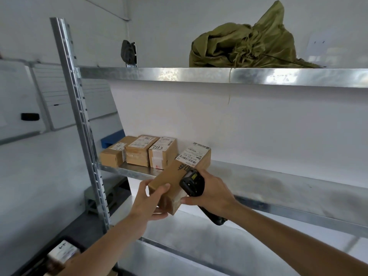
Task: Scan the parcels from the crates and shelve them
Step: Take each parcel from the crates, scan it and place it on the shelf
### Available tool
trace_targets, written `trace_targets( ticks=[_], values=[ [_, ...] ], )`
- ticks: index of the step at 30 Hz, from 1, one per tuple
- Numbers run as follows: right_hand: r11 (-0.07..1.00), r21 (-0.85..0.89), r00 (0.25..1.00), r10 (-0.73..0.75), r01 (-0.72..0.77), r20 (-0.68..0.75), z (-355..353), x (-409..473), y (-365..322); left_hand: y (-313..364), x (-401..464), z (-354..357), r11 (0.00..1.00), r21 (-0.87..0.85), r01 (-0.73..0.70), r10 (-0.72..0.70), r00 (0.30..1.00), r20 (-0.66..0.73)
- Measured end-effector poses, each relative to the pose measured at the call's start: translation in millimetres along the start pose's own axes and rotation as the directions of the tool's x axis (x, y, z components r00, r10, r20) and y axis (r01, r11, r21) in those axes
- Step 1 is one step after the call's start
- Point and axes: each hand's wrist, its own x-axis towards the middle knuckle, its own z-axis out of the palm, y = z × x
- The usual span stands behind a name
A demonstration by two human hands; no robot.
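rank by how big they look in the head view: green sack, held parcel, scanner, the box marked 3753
1. green sack, largest by far, though farther off.
2. held parcel, gripped by the left hand.
3. box marked 3753 and scanner in the right hand: too alike to rank, as the scanner is nearer and partly hidden.

The handheld scanner was mostly covered by the right hand, only its head and the tip of its grip showing. The long cardboard parcel hid the left hand's palm, and its label print was too small to read. A labelled parcel at the lower left was blurred and partly behind the left forearm. The paper sheet on the wall was washed out, its marks unclear. The green sack hid whatever lay behind it on the top shelf, which the right edge cut off.
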Motion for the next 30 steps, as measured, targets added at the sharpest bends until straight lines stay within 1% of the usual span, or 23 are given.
trace_targets(
  ticks=[6,9,13,17,23,30],
  values=[
    [1.000,-0.007,1.000,0.008,-0.008,-0.019,31,18,6,-7,21,-5,0.993,0.116,0.026,-0.028,0.999,0.018],
    [1.000,-0.013,1.000,0.015,-0.015,-0.003,39,25,9,-5,31,-10,0.982,0.191,0.005,-0.013,0.999,0.040],
    [1.000,0.020,1.000,0.016,-0.017,0.015,41,32,9,-6,43,-16,0.948,0.317,-0.009,-0.017,0.997,0.077],
    [1.000,0.013,1.000,0.028,-0.028,0.006,39,40,8,-7,57,-26,0.901,0.428,-0.075,0.041,0.995,0.087],
    [0.998,0.019,0.998,0.054,-0.055,0.017,37,57,8,-3,77,-32,0.869,0.483,-0.107,0.072,0.993,0.090],
    [0.994,0.071,0.997,0.079,-0.079,0.009,37,81,12,4,98,-27,0.879,0.465,-0.100,0.068,0.994,0.086]
  ],
)
